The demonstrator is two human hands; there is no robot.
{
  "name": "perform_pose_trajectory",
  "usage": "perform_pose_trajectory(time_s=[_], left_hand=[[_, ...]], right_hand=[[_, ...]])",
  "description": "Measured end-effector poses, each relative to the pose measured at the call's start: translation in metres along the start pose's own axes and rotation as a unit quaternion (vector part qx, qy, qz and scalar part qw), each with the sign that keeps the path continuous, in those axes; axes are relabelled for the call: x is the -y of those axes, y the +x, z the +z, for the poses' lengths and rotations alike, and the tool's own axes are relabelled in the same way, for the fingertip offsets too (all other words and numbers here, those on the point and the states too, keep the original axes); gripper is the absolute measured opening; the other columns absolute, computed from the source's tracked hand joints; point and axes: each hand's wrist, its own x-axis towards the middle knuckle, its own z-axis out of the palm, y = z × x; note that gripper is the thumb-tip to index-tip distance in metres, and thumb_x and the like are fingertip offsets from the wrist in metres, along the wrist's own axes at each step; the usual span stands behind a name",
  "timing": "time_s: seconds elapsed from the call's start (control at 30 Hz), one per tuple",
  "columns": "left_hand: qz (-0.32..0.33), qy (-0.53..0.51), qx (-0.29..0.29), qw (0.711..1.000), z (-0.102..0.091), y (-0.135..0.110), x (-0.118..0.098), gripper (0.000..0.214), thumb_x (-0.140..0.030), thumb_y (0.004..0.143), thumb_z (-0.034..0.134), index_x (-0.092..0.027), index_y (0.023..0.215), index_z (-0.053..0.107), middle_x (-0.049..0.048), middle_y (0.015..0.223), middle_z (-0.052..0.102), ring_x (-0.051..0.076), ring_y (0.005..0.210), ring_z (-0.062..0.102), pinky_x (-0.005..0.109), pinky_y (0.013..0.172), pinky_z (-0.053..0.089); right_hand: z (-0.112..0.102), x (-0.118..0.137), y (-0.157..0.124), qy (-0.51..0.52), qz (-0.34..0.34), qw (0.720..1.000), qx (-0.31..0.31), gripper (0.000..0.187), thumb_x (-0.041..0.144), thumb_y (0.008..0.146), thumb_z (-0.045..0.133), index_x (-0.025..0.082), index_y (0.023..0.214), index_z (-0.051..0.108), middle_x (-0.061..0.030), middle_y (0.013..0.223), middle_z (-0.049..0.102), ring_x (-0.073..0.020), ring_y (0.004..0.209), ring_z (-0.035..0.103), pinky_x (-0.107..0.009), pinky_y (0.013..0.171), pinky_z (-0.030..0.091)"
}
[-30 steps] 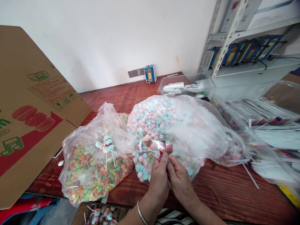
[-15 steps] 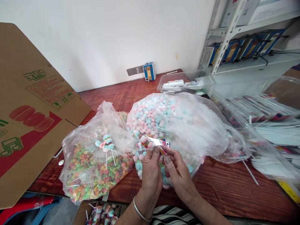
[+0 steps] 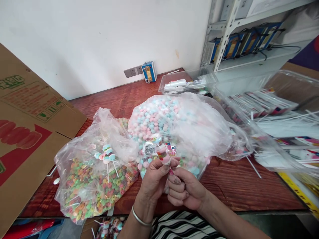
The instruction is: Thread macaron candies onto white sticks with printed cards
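Note:
Between my two hands is a marshmallow lollipop (image 3: 163, 154) in a clear printed wrapper, its candy end pointing up and away. My left hand (image 3: 152, 177) is closed around the wrapped candy. Just below, my right hand (image 3: 182, 187) has its fingers curled, pinching the twisted pink lower end of the wrapper; the stick is hidden. Behind the hands lies a big clear bag of pastel marshmallows (image 3: 152, 116). To the left, a bag of colourful candy rings (image 3: 99, 196) carries unwrapped marshmallow lollipops (image 3: 106, 154) on its top.
A cardboard box (image 3: 42, 139) stands at the left. Clear bins with wrappers and white sticks (image 3: 296, 124) fill the right side. A small blue device (image 3: 149, 72) sits by the wall socket. Below the table edge, a box holds wrapped lollipops (image 3: 111, 227).
My right hand has closed from an open pinch into curled fingers on the wrapper's lower end. The lollipop now stands more upright, its printed label showing. The view has shifted to the right.

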Motion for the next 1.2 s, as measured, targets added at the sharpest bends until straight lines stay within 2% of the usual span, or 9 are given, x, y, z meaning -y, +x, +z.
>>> perform_pose_trajectory(time_s=[0.13,0.27,0.43,0.6,0.7,0.77,0.9,0.97,1.2], left_hand=[[0.05,-0.027,-0.124,0.991,0.004,0.008,0.011,0.023,-0.031,0.059,0.086,-0.017,0.076,0.077,0.0057,0.079,0.075,0.016,0.075,0.067,0.028,0.077,0.051],[0.078,0.004,-0.162,0.984,0.011,0.011,0.019,0.021,-0.029,0.061,0.085,-0.017,0.077,0.078,0.0052,0.081,0.076,0.016,0.08,0.067,0.027,0.08,0.05],[0.008,0.045,-0.068,0.997,-0.004,0.003,0.013,0.032,-0.037,0.058,0.087,-0.019,0.083,0.078,0.0116,0.101,0.075,0.027,0.101,0.065,0.041,0.091,0.049],[-0.052,0.076,0.114,0.989,-0.018,-0.003,0.016,0.025,-0.043,0.058,0.085,-0.023,0.064,0.072,0.0106,0.093,0.071,0.035,0.107,0.062,0.053,0.092,0.05],[0.015,0.096,0.095,0.991,-0.009,-0.002,0.017,0.025,-0.038,0.059,0.086,-0.022,0.055,0.067,0.0052,0.073,0.066,0.032,0.105,0.063,0.051,0.097,0.048],[0.044,0.112,0.047,0.992,-0.005,0.0,0.013,0.023,-0.038,0.06,0.085,-0.022,0.059,0.069,0.0028,0.073,0.066,0.029,0.1,0.065,0.048,0.098,0.047],[0.134,0.195,-0.059,0.97,-0.009,0.001,0.002,0.014,-0.037,0.072,0.078,-0.023,0.073,0.074,0.0007,0.082,0.073,0.023,0.091,0.066,0.041,0.093,0.048],[0.144,0.296,-0.085,0.941,-0.011,-0.002,-0.001,0.014,-0.036,0.078,0.072,-0.023,0.082,0.075,0.0017,0.087,0.074,0.022,0.09,0.064,0.036,0.089,0.048],[0.237,0.599,0.035,0.764,0.004,-0.013,0.004,0.02,-0.022,0.092,0.049,-0.022,0.09,0.069,0.0032,0.083,0.064,0.018,0.078,0.057,0.028,0.072,0.044]], right_hand=[[0.003,-0.002,0.001,-0.154,-0.13,0.97,-0.135,0.025,0.045,0.091,0.053,0.02,0.09,0.055,0.0089,0.053,0.045,-0.0087,0.041,0.041,-0.02,0.042,0.039],[0.008,-0.002,0.0,-0.376,-0.287,0.835,-0.279,0.023,0.044,0.09,0.055,0.021,0.091,0.058,0.001,0.073,0.054,-0.0141,0.068,0.053,-0.024,0.058,0.045],[0.006,0.004,-0.009,-0.078,-0.106,0.987,-0.092,0.029,0.049,0.086,0.061,0.023,0.084,0.048,0.013,0.053,0.03,-0.0046,0.039,0.016,-0.017,0.036,0.02],[-0.002,-0.003,-0.018,0.028,0.044,0.991,0.119,0.044,0.056,0.078,0.07,0.023,0.074,0.041,0.0155,0.049,0.025,-0.0025,0.034,0.011,-0.015,0.034,0.02],[-0.005,-0.001,-0.034,-0.12,-0.045,0.991,0.041,0.039,0.057,0.086,0.058,0.021,0.077,0.049,0.0106,0.053,0.04,-0.0055,0.037,0.033,-0.02,0.044,0.036],[-0.009,0.004,-0.055,-0.36,-0.143,0.916,-0.102,0.031,0.046,0.094,0.05,0.019,0.082,0.058,0.0013,0.072,0.059,-0.0116,0.061,0.055,-0.026,0.063,0.046],[-0.029,0.01,-0.105,-0.734,-0.148,0.517,-0.416,0.011,0.024,0.094,0.054,0.019,0.095,0.063,-0.0075,0.096,0.065,-0.0223,0.093,0.057,-0.036,0.084,0.041],[-0.041,0.004,-0.121,-0.801,-0.072,0.387,-0.451,0.006,0.022,0.09,0.059,0.018,0.09,0.062,-0.0082,0.091,0.064,-0.0244,0.088,0.057,-0.036,0.079,0.039],[-0.059,-0.01,-0.116,-0.843,-0.064,0.279,-0.454,0.02,0.013,0.093,0.046,0.019,0.075,0.051,-0.0045,0.069,0.058,-0.0196,0.062,0.055,-0.03,0.06,0.035]])
